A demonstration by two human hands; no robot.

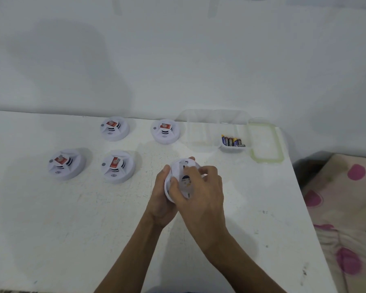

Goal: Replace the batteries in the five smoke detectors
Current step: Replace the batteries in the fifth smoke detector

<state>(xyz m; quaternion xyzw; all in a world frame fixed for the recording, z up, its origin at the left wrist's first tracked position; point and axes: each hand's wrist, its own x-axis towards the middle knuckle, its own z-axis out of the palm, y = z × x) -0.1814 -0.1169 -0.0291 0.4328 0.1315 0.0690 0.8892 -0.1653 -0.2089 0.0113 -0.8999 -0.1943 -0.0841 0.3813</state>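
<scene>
I hold a white smoke detector (183, 168) above the table, its back side facing me. My left hand (162, 199) grips its left rim from below. My right hand (201, 191) lies over its back, fingers curled round the detector's round back plate. Several other white smoke detectors with red labels sit face up on the white table (72, 229): one at far left (66, 164), one beside it (117, 166), and two further back (114, 128) (165, 131). Several batteries (232, 141) lie in a clear plastic container (199, 134).
The container's green-rimmed lid (266, 142) lies to its right near the table's right edge. A white wall stands behind the table. Beyond the right edge lies a cloth with pink spots (347, 208).
</scene>
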